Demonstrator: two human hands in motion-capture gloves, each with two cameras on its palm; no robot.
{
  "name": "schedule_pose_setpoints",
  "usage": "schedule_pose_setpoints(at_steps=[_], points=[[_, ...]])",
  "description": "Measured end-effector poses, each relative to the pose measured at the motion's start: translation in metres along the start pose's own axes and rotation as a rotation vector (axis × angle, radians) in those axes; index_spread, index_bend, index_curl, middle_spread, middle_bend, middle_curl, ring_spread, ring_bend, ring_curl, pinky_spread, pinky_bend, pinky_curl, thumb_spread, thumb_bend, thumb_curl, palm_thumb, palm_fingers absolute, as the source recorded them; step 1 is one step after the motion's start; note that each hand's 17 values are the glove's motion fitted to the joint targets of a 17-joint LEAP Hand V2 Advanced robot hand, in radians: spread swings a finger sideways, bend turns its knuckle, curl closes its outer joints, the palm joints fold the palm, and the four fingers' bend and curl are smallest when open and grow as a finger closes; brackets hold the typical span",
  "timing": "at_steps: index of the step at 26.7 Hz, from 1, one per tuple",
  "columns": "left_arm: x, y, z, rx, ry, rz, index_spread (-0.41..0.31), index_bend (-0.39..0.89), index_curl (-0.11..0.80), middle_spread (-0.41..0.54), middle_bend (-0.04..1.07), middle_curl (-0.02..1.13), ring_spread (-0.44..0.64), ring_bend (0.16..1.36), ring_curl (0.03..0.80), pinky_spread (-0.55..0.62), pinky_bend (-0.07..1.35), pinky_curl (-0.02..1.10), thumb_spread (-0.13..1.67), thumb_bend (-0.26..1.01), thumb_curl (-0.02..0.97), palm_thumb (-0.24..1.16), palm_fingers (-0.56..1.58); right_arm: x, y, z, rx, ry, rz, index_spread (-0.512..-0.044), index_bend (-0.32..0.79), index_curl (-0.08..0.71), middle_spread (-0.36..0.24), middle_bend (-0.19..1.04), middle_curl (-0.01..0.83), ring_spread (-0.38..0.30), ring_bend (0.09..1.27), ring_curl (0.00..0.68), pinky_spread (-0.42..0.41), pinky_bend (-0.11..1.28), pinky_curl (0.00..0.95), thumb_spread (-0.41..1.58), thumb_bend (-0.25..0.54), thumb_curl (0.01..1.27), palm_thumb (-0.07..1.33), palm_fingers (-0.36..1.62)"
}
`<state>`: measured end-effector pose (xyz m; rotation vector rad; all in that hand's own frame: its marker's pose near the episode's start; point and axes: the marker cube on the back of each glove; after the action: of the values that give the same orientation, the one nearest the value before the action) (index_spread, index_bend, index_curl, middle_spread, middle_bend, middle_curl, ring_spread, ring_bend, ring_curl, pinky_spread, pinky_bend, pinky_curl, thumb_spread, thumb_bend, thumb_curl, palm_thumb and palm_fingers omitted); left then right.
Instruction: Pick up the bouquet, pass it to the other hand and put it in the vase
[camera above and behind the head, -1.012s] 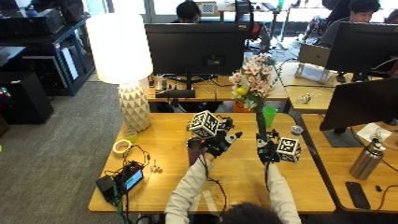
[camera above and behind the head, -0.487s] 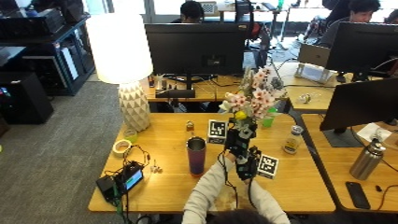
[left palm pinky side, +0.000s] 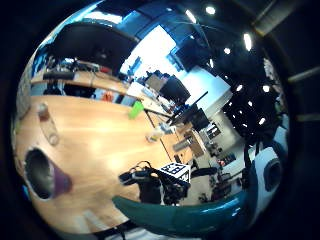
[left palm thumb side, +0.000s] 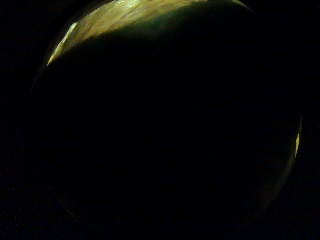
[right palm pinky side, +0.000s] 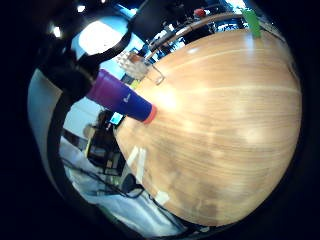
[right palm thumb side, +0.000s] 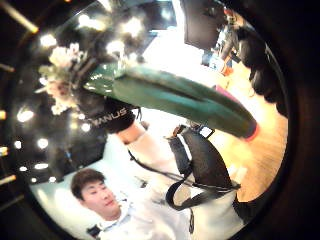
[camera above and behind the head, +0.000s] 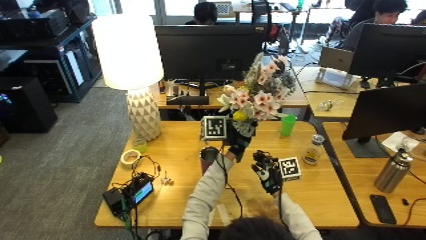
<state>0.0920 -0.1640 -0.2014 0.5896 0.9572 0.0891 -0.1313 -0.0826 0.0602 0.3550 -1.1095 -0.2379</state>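
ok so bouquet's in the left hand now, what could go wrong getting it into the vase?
The left hand holds the bouquet by its stems with the heavy blooms high and leaning right; it could tip or swing. The vase is narrow and sits just below that hand, so a missed entry could knock it over. The right hand is empty and off the vase, so nothing steadies it.

Light wooden table (camera above and behind the head: 173, 150) carrying a scatter of items — tall white lamp (camera above and behind the head: 133, 75) at the far left corner, with a small cup (camera above and behind the head: 139, 145) and a roll of tape (camera above and behind the head: 129, 158) near its base. Toward the front left edge, a small black device (camera above and behind the head: 132, 193) trailing wires. Dark vase (camera above and behind the head: 209, 159) standing upright near the middle. Green cup (camera above and behind the head: 287, 125) at the far edge on the right side; small bottle (camera above and behind the head: 311, 149) just nearer — well apart from the vase.
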Motion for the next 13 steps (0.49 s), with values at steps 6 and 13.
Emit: schedule_pose_setpoints(at_steps=[6,13], points=[[0.046,-0.038,-0.073,0.19,-0.058,0.09,-0.335,0.44,0.478,-0.349,0.78,0.56,-0.38,0.81,0.464,-0.41,0.59,0.44,0.56,0.01,0.569,0.77,1.45,-0.008,-0.007,-0.038,-0.07,-0.015,0.033,-0.243,0.11,0.435,-0.078,0.51,0.478,-0.095,0.67,0.462,0.043,0.7,0.479,1.0,-0.075,0.37,0.61,0.44],[0.023,-0.049,-0.128,0.319,-0.117,0.06,-0.349,0.46,0.505,-0.364,0.8,0.57,-0.39,0.83,0.474,-0.42,0.61,0.45,0.51,-0.02,0.62,0.78,1.43,-0.077,-0.009,-0.075,-0.153,-0.181,0.002,-0.315,0.09,0.354,-0.045,0.32,0.401,0.041,0.46,0.355,0.216,0.76,0.436,1.05,-0.043,0.34,0.53,0.11]])
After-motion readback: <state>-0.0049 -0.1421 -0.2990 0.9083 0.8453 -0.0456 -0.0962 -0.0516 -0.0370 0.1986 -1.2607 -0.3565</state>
